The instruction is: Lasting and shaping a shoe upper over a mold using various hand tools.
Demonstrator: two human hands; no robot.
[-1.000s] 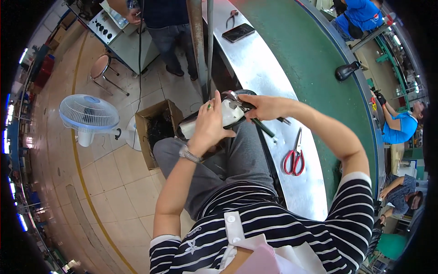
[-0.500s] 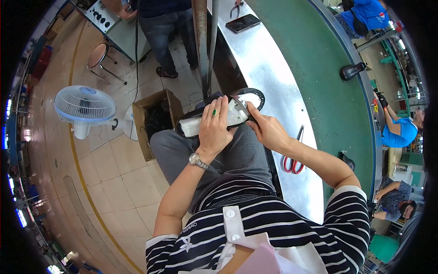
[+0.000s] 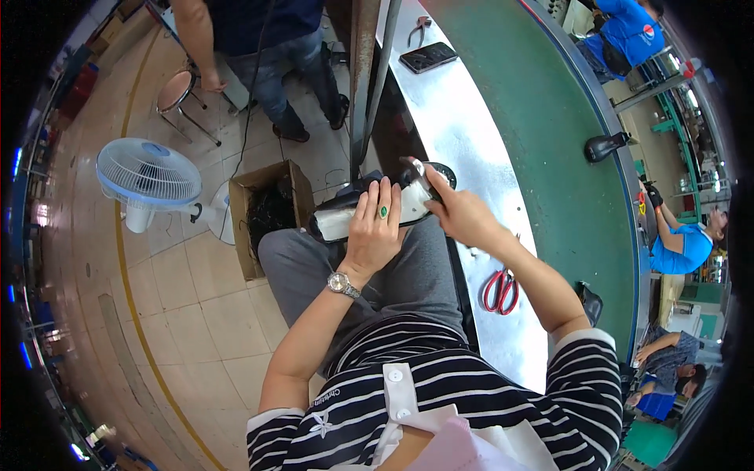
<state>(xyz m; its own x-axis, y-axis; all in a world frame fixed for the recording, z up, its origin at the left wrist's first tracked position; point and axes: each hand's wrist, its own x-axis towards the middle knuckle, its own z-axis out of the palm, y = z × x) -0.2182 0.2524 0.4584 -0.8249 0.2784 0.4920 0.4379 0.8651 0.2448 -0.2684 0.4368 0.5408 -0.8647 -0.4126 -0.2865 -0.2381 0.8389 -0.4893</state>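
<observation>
A dark shoe [image 3: 334, 224] with a white underside facing up lies across my lap. My left hand [image 3: 375, 231] is spread over that underside, fingers close together and thumb out of sight, steadying it. In my right hand [image 3: 467, 216] is a metal hand tool [image 3: 415, 167] with a curved head, held over the shoe's right end; its exact kind is unclear. Behind that hand, a round black-rimmed thing [image 3: 445, 171] with a pale middle is mostly hidden at the bench edge. Red-handled scissors [image 3: 500, 292] lie on the metal bench [image 3: 463, 102] near my right forearm.
A phone [image 3: 428, 57] and pliers [image 3: 419, 31] lie farther up the bench. Beyond runs a green conveyor belt [image 3: 542, 133] with dark shoes [image 3: 605, 147]. To my left are a cardboard box [image 3: 302, 196], a fan [image 3: 149, 180] and a stool [image 3: 177, 90]. A person [image 3: 275, 71] stands ahead near a post [image 3: 363, 78].
My right hand and its tool have shifted slightly over the shoe, covering more of the round thing behind. My left hand keeps its hold. The person ahead has stepped and lowered an arm.
</observation>
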